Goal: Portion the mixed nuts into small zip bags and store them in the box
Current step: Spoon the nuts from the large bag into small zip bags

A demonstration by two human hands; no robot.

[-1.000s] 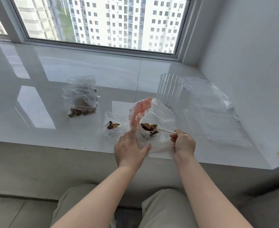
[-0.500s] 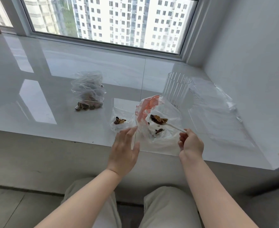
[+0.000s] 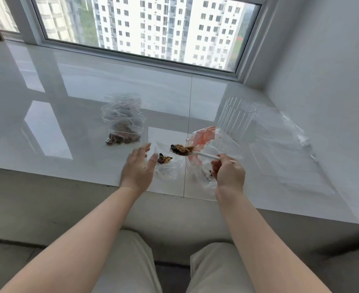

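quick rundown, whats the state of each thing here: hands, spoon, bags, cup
left hand: open, beside the small zip bag
right hand: holds the spoon handle
spoon: loaded with nuts, lifted over the small zip bag
small zip bag: mouth open, few nuts inside
big bag: open, red-edged, nearly emptied
filled bags: piled on the sill
ribbed cup: upright, looks empty

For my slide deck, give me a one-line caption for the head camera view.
Right hand carries a spoon of mixed nuts toward a small zip bag beside the open left hand.
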